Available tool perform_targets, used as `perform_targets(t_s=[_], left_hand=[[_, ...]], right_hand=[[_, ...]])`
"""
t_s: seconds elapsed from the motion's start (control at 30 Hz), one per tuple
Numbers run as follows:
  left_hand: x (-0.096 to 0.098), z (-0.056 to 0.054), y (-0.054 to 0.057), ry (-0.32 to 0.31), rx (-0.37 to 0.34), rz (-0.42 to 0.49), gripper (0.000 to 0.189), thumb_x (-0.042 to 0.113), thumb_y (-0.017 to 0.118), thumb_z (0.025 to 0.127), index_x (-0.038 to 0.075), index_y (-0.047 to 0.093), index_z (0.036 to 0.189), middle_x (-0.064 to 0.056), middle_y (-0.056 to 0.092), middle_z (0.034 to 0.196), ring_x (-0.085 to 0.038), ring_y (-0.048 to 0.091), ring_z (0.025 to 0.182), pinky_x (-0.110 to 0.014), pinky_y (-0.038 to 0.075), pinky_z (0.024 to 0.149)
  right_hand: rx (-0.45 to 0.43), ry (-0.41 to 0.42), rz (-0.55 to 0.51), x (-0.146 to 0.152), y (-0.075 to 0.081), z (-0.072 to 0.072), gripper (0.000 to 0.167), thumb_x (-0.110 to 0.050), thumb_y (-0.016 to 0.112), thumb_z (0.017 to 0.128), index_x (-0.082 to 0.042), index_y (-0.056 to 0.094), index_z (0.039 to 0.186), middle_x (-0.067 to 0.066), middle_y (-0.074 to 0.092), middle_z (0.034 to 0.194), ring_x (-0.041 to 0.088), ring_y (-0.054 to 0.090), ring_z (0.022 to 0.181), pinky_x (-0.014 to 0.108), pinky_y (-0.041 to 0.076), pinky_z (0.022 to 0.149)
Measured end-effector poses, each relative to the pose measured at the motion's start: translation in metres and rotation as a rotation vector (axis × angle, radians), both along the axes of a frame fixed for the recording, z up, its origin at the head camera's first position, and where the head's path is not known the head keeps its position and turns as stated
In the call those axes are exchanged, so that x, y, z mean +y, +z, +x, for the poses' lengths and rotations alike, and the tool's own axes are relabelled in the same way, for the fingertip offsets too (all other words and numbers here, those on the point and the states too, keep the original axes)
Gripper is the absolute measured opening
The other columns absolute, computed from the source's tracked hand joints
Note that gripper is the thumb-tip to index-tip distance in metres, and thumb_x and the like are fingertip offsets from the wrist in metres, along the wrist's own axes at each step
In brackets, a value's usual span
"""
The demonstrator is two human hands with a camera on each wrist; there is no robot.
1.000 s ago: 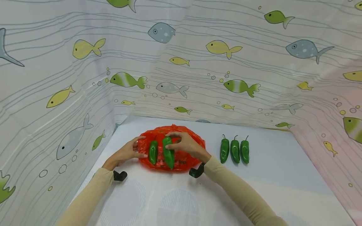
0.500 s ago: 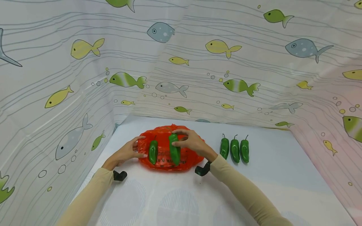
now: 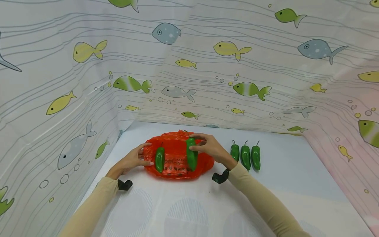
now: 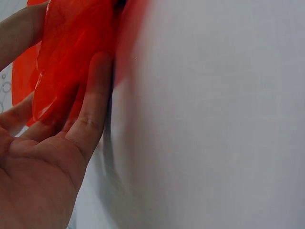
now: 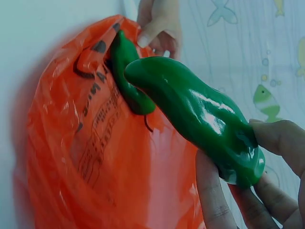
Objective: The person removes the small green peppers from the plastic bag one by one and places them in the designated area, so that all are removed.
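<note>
In the head view my right hand pinches a glossy green pepper near its stem end and holds it over the right part of a red plastic bag. Thumb and fingers grip its thick end in the right wrist view, where the narrow tip points away. A second green pepper lies on the left part of the bag, stem toward the back. At the bag's left edge rests my left hand, thumb and fingers spread wide. Its fingers are fairly straight against the red plastic, some partly behind it.
To the right of the bag, 3 more green peppers lie in a row on the white table, the nearest partly hidden by my right wrist. Fish-printed curtains stand behind and at both sides. Dark wrist cameras sit at both wrists.
My right hand has moved right with the pepper, from near the bag's middle to its right part. The left hand and the pepper on the bag have stayed in place.
</note>
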State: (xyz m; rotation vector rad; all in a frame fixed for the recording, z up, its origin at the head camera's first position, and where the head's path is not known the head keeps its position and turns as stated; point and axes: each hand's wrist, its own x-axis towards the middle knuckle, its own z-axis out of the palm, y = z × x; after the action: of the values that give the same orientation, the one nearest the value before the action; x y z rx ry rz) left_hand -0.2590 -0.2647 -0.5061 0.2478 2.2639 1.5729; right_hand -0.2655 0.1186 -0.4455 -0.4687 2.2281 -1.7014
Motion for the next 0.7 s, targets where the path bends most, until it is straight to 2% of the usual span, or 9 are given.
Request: perform_targets(t_s=[0.3, 0.5, 0.7], left_hand=[[-0.002, 0.000, -0.001, -0.013, 0.017, -0.006, 0.098, 0.016, 0.088, 0.083, 0.017, 0.028, 0.160, -0.025, 0.044, 0.152, -0.041, 0.048, 0.136, -0.049, 0.048, 0.107], [-0.002, 0.000, 0.000, -0.021, 0.016, 0.004, 0.098, 0.016, 0.089, 0.083, 0.017, 0.028, 0.160, -0.025, 0.045, 0.152, -0.040, 0.048, 0.136, -0.048, 0.049, 0.106], [-0.002, 0.001, 0.000, -0.017, 0.010, 0.004, 0.099, 0.016, 0.089, 0.082, 0.017, 0.028, 0.161, -0.025, 0.044, 0.153, -0.041, 0.048, 0.137, -0.049, 0.048, 0.107]], right_hand=[[-0.022, -0.056, 0.001, 0.022, 0.003, 0.000, 0.052, -0.026, 0.082, 0.090, -0.021, 0.063, 0.138, 0.012, 0.066, 0.129, 0.027, 0.066, 0.111, 0.039, 0.058, 0.091], [0.013, -0.086, 0.031, 0.035, 0.004, 0.002, 0.054, -0.028, 0.082, 0.090, -0.022, 0.063, 0.139, 0.007, 0.066, 0.128, 0.026, 0.066, 0.107, 0.041, 0.057, 0.092], [-0.018, -0.095, 0.008, 0.050, 0.003, 0.003, 0.057, -0.027, 0.082, 0.090, -0.019, 0.061, 0.142, 0.008, 0.064, 0.134, 0.027, 0.067, 0.109, 0.048, 0.056, 0.095]])
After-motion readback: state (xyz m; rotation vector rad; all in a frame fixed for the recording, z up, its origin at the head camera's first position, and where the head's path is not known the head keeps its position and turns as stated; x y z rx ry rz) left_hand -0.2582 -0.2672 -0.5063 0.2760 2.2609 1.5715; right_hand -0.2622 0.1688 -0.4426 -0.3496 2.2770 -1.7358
